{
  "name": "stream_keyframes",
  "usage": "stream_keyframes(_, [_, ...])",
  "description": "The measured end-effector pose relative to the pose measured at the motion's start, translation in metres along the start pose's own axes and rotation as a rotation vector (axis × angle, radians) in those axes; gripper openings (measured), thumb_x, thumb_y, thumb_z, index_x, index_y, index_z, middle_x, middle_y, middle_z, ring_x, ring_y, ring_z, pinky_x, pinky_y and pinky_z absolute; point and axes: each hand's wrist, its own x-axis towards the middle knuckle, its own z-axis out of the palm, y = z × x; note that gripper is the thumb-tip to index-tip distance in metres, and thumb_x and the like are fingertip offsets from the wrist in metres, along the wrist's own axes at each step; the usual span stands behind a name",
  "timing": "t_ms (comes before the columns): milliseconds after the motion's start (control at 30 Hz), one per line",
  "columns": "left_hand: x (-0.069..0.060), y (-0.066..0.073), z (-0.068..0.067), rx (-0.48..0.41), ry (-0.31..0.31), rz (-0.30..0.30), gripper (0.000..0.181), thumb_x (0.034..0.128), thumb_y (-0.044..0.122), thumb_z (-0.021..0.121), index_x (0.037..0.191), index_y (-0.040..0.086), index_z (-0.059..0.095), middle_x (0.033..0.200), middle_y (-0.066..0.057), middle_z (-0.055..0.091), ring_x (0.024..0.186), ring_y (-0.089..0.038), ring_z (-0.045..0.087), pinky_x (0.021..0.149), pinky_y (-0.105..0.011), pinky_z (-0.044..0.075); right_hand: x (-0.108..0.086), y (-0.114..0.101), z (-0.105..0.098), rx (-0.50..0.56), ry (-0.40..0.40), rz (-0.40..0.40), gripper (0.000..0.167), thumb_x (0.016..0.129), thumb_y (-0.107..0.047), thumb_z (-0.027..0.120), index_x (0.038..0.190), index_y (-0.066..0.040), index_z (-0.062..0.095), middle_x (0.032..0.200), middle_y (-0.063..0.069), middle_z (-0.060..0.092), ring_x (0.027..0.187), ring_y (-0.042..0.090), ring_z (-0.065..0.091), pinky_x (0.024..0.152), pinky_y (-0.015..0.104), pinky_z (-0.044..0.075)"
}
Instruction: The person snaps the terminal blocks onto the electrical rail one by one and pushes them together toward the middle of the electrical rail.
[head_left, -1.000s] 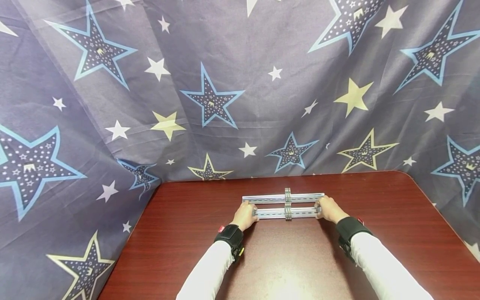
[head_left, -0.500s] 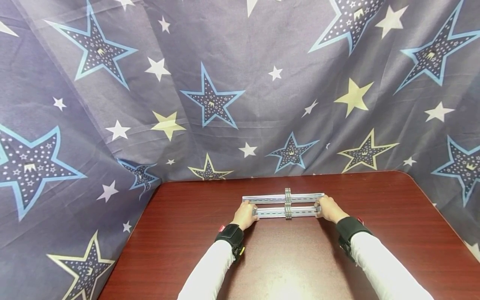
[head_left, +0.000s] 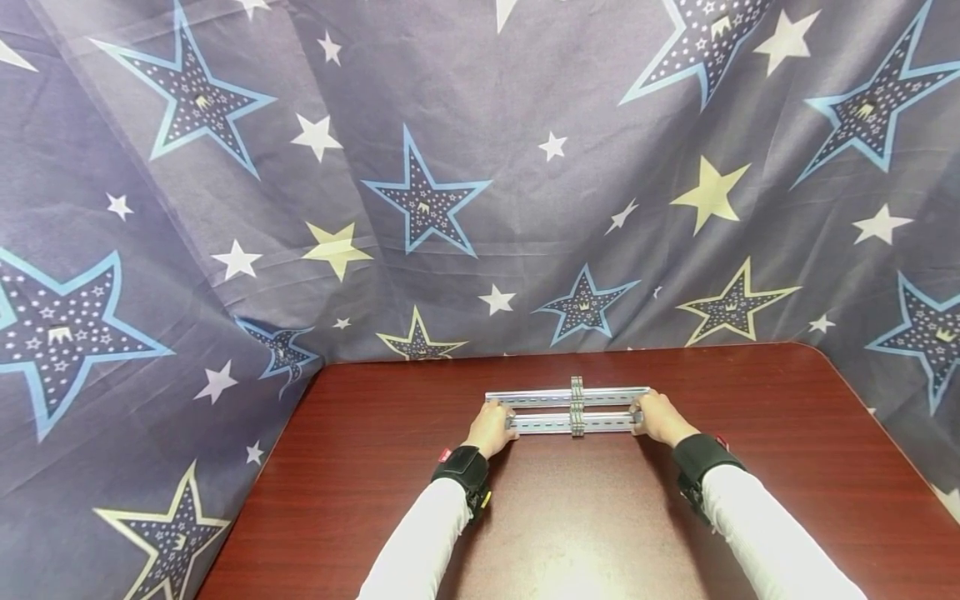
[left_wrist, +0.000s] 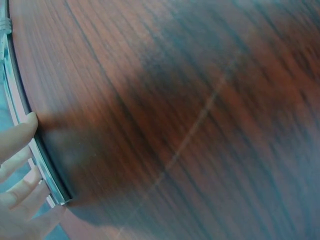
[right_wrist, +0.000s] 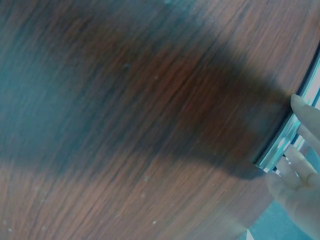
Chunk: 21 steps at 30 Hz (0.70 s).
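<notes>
Two slotted metal DIN rails lie parallel on the table in the head view, the far rail (head_left: 532,397) just behind the near rail (head_left: 547,424). Small grey-green clip-on pieces sit mid-length on both, one cluster on the near rail (head_left: 577,419) and another on the far one (head_left: 577,388). My left hand (head_left: 489,429) grips the near rail's left end, and my right hand (head_left: 660,418) its right end. Each wrist view has the thumb on the rail's near side and fingers beyond it, at the left end (left_wrist: 52,180) and the right end (right_wrist: 277,150).
The reddish-brown wooden table (head_left: 360,467) extends around the rails, with its far edge a short way behind them. A grey curtain (head_left: 480,217) printed with stars hangs behind the table and along its sides. Black wrist straps (head_left: 461,471) are on both forearms.
The near rail has shifted very slightly away from me, or tipped, so its front edge appears a little closer to the far rail. Both hands keep their hold at its ends.
</notes>
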Motion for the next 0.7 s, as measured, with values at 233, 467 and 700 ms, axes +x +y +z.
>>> stream_keyframes(233, [-0.0005, 0.0003, 0.0004, 0.001, -0.002, -0.009, 0.029, 0.0653, 0.016, 0.075, 0.09, 0.003, 0.065, 0.091, -0.013, 0.053, 0.09, -0.028, 0.053, 0.069, -0.039, 0.047, -0.0013, -0.0014, -0.0007, 0.023, -0.018, 0.027, 0.023, 0.06, -0.005, 0.075, 0.076, 0.0, 0.06, 0.076, 0.013, 0.053, 0.078, 0.037, 0.051, 0.073, 0.046, 0.04])
stream_keyframes(467, [-0.0004, 0.0015, -0.0014, -0.014, 0.005, -0.004, 0.029, 0.0649, 0.015, 0.075, 0.089, 0.002, 0.065, 0.089, -0.012, 0.052, 0.088, -0.028, 0.052, 0.069, -0.038, 0.046, -0.0011, 0.0, 0.0002, 0.021, -0.017, 0.032, 0.024, 0.059, -0.005, 0.075, 0.076, 0.0, 0.059, 0.078, 0.015, 0.053, 0.079, 0.038, 0.051, 0.074, 0.047, 0.04])
stream_keyframes(700, [-0.001, 0.0021, -0.0006, -0.011, 0.023, -0.007, 0.029, 0.0667, 0.014, 0.074, 0.091, 0.001, 0.065, 0.09, -0.012, 0.051, 0.088, -0.028, 0.052, 0.071, -0.038, 0.046, -0.001, -0.0015, 0.0012, 0.01, 0.008, 0.015, 0.023, 0.061, -0.005, 0.074, 0.078, 0.002, 0.06, 0.079, 0.017, 0.054, 0.08, 0.039, 0.051, 0.074, 0.047, 0.04])
